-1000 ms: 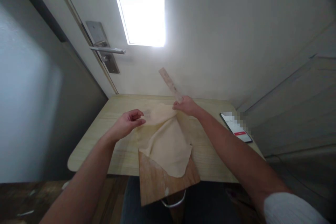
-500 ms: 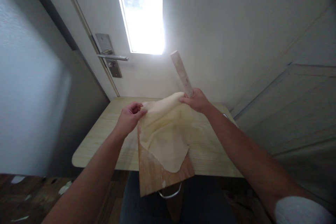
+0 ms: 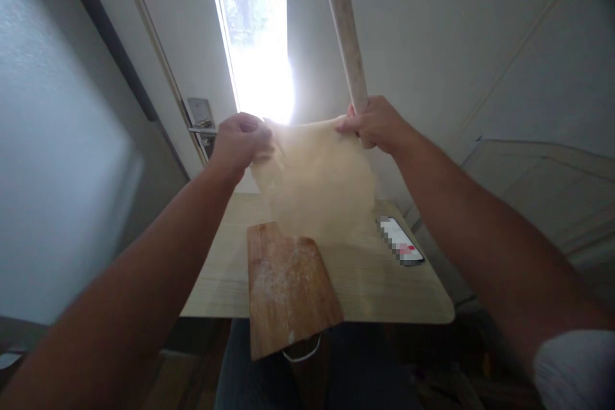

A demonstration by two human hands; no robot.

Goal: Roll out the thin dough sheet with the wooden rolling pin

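A thin, pale sheet of dough (image 3: 319,182) hangs in the air, stretched between my two hands. My left hand (image 3: 243,141) pinches its upper left corner, slightly blurred by motion. With my right hand (image 3: 377,122) I grip the upper right corner between thumb and finger, and the same hand holds a wooden rolling pin (image 3: 346,38) that points upward. Below the dough lies a wooden cutting board (image 3: 291,288) dusted with flour, its near end jutting past the table edge. The sheet's lower edge hangs over the far end of the board.
A phone (image 3: 401,241) lies on the right side of the light wooden table (image 3: 360,295). Behind the table stands a white door with a bright window (image 3: 254,32) and a metal handle (image 3: 204,131). The board has a wire handle (image 3: 302,352) at its near end.
Both hands have risen, lifting the dough off the board so that its floured surface shows. The rolling pin has gone up with my right hand. The phone has come into view.
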